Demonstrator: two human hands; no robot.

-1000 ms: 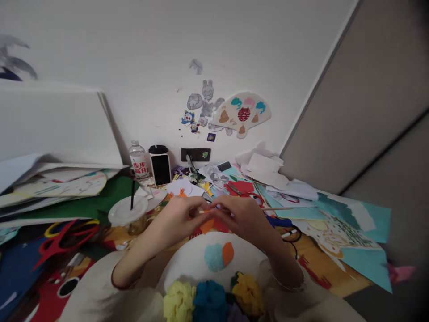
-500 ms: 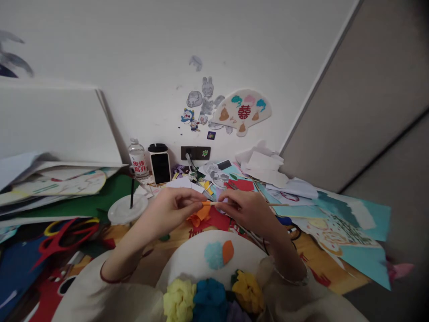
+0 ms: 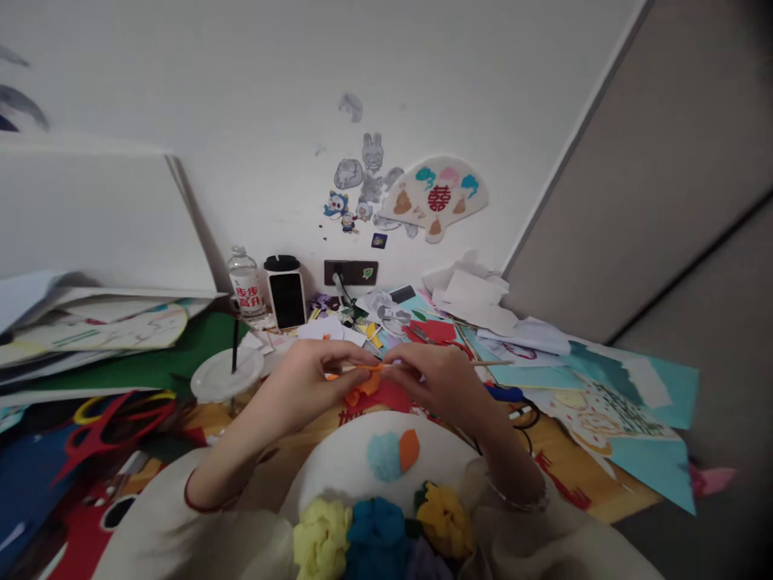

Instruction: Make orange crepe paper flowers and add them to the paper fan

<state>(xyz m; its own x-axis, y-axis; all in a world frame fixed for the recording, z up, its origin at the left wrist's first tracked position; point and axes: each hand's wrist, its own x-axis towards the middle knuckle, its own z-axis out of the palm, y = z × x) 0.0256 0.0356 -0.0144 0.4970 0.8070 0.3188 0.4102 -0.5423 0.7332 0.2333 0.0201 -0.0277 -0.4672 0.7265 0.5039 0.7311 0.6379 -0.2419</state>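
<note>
Just above the table, both my hands meet at a thin wooden stick [image 3: 492, 362] held level. My left hand [image 3: 317, 379] is closed in a pinch on an orange crinkled piece [image 3: 364, 391], paper or cloth, at the stick. The fingers of my right hand [image 3: 438, 379] are closed around the stick close to the orange piece, and its bare end sticks out to the right. Below them is a rounded white thing [image 3: 326, 455] with a light blue and an orange patch. Nearest me are yellow [image 3: 323, 528], blue [image 3: 378, 536] and orange-yellow [image 3: 447, 519] fabric-like flowers.
Red scissors [image 3: 97, 435] and a lidded cup [image 3: 226, 374] with a black straw lie to the left. A bottle [image 3: 246, 282] and a white device [image 3: 286, 294] stand by the wall. Paper scraps [image 3: 477, 298] and painted blue sheets [image 3: 640, 379] cover the right.
The fingers have shifted slightly around the orange piece, and the stick's right end has moved a little left and up. The whole view has shifted slightly.
</note>
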